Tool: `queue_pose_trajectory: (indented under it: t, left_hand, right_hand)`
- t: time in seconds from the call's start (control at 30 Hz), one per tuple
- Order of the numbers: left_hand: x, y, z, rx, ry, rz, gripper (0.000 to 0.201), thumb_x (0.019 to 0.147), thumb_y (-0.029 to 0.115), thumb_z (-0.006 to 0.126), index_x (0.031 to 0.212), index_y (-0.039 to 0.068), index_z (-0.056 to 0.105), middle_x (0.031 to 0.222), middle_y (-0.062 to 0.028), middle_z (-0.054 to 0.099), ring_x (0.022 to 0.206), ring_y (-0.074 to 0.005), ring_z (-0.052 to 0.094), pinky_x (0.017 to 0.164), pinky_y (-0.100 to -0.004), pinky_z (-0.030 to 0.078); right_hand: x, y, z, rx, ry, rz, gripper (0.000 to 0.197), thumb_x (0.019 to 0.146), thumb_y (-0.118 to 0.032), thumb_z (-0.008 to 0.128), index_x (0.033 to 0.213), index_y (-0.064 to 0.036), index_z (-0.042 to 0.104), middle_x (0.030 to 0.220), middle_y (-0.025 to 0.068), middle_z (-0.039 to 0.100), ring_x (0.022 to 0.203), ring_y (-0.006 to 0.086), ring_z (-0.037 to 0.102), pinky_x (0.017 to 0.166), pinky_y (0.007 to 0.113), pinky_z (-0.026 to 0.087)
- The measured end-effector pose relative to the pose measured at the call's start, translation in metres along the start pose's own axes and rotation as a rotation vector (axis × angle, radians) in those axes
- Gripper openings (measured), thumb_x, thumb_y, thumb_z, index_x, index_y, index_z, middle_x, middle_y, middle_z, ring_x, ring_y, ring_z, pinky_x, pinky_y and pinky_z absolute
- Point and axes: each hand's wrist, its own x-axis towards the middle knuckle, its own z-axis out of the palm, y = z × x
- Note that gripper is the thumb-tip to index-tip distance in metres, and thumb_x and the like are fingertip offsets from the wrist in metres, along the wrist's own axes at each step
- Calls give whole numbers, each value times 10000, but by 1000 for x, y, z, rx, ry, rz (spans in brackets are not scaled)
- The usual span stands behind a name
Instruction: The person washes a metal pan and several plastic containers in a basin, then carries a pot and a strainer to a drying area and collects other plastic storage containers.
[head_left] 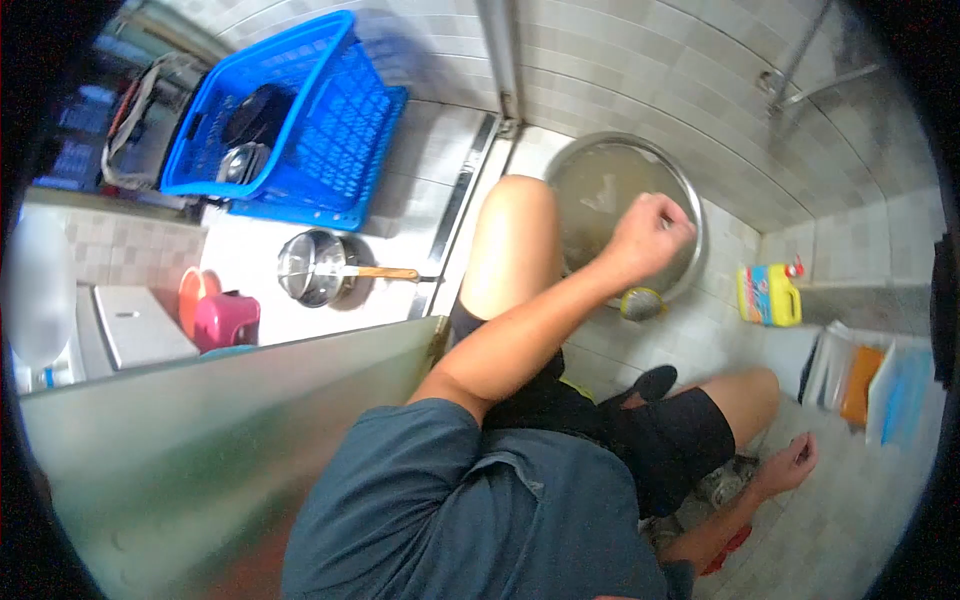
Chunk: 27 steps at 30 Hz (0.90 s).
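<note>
My left hand is over the right part of a wide round metal basin of cloudy water. Its fingers are curled closed, and I cannot make out what, if anything, is in them. On the floor against the basin's near rim rests a yellow-edged grey scrub pad. Low on the right, beyond my knee, my right hand is held away from the basin with its fingers drawn together; whatever may be between them is too small to name. Partly hidden by my right forearm are some grey and red items on the floor.
A yellow jug with a red cap stands right of the basin. Past the glass panel are a pot with a wooden handle, a blue basket holding metalware, and a pink stool. Colourful packages line the right wall.
</note>
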Motion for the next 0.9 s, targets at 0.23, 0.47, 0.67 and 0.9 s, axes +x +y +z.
queue_pose_trajectory:
  t: [0.23,0.47,0.67,0.9]
  left_hand:
    - [-4,-6,-14,35,-13,-85,221,815,227,738,880,35,652,973,-143,574,781,-229,596,762,-356,502]
    - [17,2,-23,7,39,-37,258,826,209,747,979,35,633,964,-104,562,752,-178,560,707,-339,479]
    - [67,-2,-146,140,661,267,481,810,217,782,1196,11,581,1113,-118,594,1003,-222,588,887,-330,487]
    - [83,-11,-323,1067,1225,-324,876,735,343,731,1430,-56,377,1556,-355,224,1463,-495,202,1200,-557,178]
  right_hand:
    - [-32,-161,135,167,-656,-132,205,989,-186,597,1091,-16,649,1010,100,679,893,219,638,813,344,511]
    - [-63,-140,229,354,-1021,-469,123,958,-111,606,990,6,625,921,126,614,845,259,605,731,358,491]
    - [-54,-158,239,459,-1022,-353,93,927,-73,610,950,14,632,886,141,631,800,269,611,725,363,496]
    - [-45,-142,238,484,-1061,-354,106,915,-93,626,909,13,633,855,164,637,792,293,624,724,385,497]
